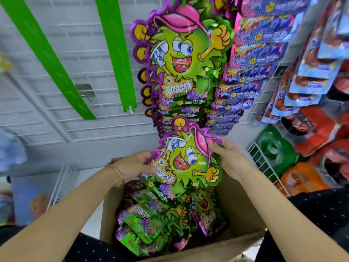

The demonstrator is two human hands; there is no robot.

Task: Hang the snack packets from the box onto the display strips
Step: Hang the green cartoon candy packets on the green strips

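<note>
I hold one green-and-purple cartoon snack packet (186, 159) tilted above the open cardboard box (243, 210). My left hand (132, 165) grips its lower left edge and my right hand (229, 157) grips its upper right edge by the pink cap. Several more packets (151, 224) of the same kind lie piled inside the box. Just above, a column of the same packets (179, 59) hangs overlapped on a display strip. Two bare green display strips (115, 53) (49, 59) hang to the left against the white wire grid.
Blue-purple packets (260, 44) hang in a column right of the green ones. Further right hang light blue and red packets (309, 72). A white wire basket (264, 163) at the right holds green and orange bags. A metal bracket (85, 90) sits on the grid wall.
</note>
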